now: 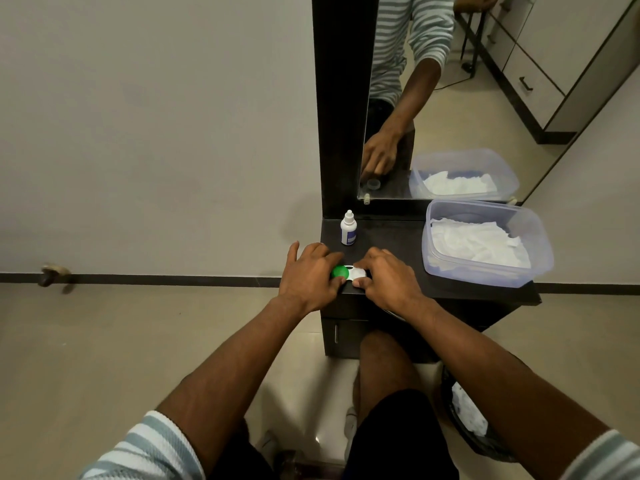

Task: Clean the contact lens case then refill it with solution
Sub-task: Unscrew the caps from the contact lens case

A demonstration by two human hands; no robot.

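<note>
Looking down from the head camera, I see both hands meeting over the lens case (pixel 354 273) at the front left edge of the dark worktop (pixel 398 233). The case is white, lies flat on the worktop, and carries a green cap (pixel 339 271) on its left well. My left hand (pixel 308 277) grips that cap: the thumb lies at its near edge and curled fingers (pixel 329 259) close over its far side, so the hand holds the cap rather than resting wide. My right hand (pixel 384 280) covers the right half of the case; its thumb presses the near side and its curled fingers wrap the far side, hiding that well and whatever cap it bears. A small white bottle (pixel 348 228) with a blue label stands upright, capped, just behind the hands, apart from them. To the right sits a clear tub (pixel 538 247) holding crumpled white tissue (pixel 479 242). A mirror (pixel 450 98) rises behind the worktop and reflects the tub, an arm in a striped sleeve and one hand. On the floor at lower right, a dark bin (pixel 450 407) contains white tissue.
</note>
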